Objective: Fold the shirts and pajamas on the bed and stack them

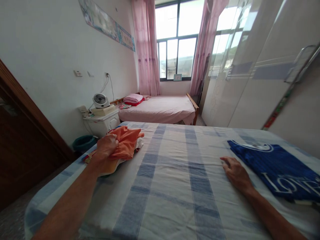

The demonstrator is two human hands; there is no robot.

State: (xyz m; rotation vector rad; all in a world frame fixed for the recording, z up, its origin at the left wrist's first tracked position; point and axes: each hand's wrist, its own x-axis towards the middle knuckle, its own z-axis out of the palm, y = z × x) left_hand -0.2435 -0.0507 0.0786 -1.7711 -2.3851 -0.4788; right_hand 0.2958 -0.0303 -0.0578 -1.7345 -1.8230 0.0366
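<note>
My left hand (108, 146) is closed on an orange garment (127, 141), which lies on top of a small pile of clothes at the bed's left side. Under it, white and yellow cloth (109, 166) sticks out. My right hand (235, 172) rests low over the checked bedsheet (172, 186), its fingers loosely stretched and nothing in them. Just to its right lies a folded blue shirt (277, 166) with white "LOVE" lettering, apart from the fingers.
Beyond this bed stands a second bed (165, 106) with folded pink bedding (133, 98). A small fan (100, 100) sits on the white nightstand (102, 124), with a green bin (84, 144) below. Glossy wardrobe doors (247, 86) line the right.
</note>
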